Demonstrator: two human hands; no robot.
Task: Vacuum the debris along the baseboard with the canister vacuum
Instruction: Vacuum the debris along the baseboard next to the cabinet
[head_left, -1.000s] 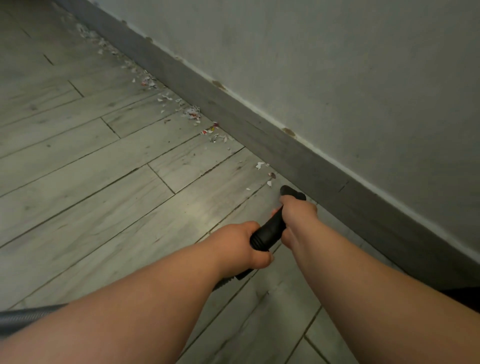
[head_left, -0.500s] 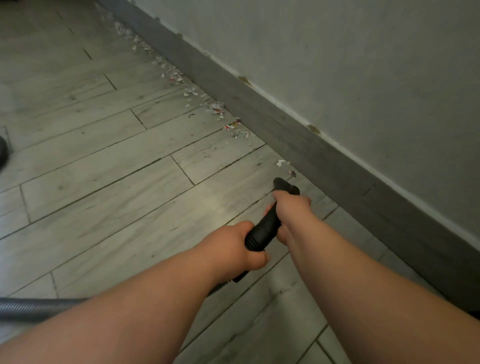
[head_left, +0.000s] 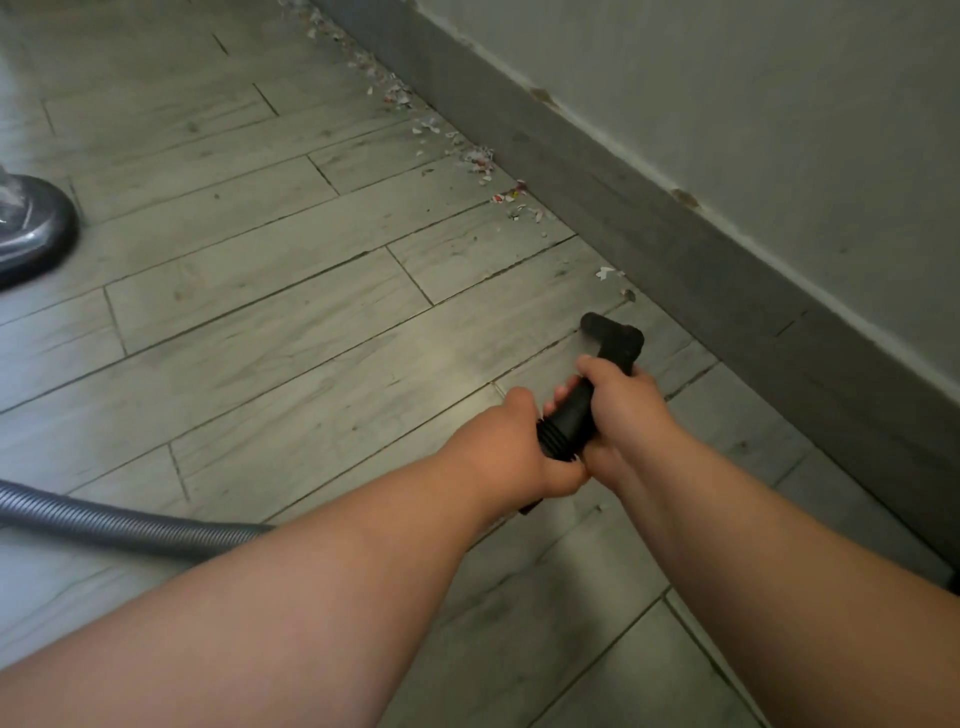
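Both my hands grip the black vacuum wand (head_left: 569, 415). My left hand (head_left: 511, 449) holds its ribbed lower end, and my right hand (head_left: 621, 402) wraps round it just above. The black nozzle (head_left: 613, 332) rests on the floor a short way from the grey baseboard (head_left: 649, 223). Two paper scraps (head_left: 605, 272) lie just beyond the nozzle. A trail of several white and red debris bits (head_left: 478, 158) runs along the baseboard toward the far end. The grey ribbed hose (head_left: 119, 527) curves off to the left under my left forearm.
The vacuum canister (head_left: 28, 228) shows partly at the left edge. The floor is grey wood-look tile (head_left: 260, 312). A pale wall (head_left: 753, 104) rises above the baseboard on the right, with small chips along its bottom edge.
The view has swung left, bringing the canister and more hose into sight. The nozzle sits a little farther from the nearest scraps and the baseboard. Both hands keep their grip.
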